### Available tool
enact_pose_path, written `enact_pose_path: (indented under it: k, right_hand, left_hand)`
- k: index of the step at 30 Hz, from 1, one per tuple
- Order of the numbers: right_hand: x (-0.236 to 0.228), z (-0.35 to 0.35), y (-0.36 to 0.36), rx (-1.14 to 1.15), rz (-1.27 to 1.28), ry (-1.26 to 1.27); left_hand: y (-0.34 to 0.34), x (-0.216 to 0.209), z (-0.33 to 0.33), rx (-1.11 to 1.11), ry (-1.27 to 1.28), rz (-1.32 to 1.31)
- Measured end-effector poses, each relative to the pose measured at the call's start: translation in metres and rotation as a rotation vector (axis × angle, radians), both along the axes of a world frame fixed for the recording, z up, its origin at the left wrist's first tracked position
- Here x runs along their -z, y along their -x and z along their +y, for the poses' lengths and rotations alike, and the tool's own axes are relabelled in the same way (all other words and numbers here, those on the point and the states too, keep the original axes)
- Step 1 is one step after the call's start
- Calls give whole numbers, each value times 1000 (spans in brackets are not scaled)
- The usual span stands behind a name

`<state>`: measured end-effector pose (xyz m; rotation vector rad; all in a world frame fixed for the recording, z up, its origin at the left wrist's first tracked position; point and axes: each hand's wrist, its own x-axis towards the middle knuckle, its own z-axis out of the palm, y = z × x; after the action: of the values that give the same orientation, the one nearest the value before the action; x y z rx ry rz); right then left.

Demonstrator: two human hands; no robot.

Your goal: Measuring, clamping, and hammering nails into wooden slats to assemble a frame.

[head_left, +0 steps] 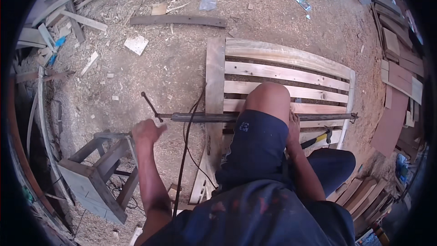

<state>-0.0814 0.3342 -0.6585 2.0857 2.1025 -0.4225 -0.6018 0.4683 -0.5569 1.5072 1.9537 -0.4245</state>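
A clear plastic bag (208,1) lies beyond the pale slatted wooden frame (282,51), crossed by a dark metal bar clamp (200,117). Outstretched left hand (147,132) is beside the clamp's handle (151,106); right hand (293,130) touches the clamp; both grips unclear.

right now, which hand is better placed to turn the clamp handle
The left hand, most likely: it is close beside the clamp handle. The right hand is at the clamp bar, across the bent knee from that handle.

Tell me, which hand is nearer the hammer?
The right hand, just left of the hammer; the left hand is far from it, near the clamp's thin handle.
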Motion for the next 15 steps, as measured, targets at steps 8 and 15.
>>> enact_pose_path:
  k: [8, 15]
  right_hand:
    - [0, -5, 9, 77, 64, 36]
    - [17, -13, 7, 36, 14, 72]
  left_hand:
    - [-67, 33, 21, -642, 337, -1466]
    - [66, 50, 76, -240, -426, -517]
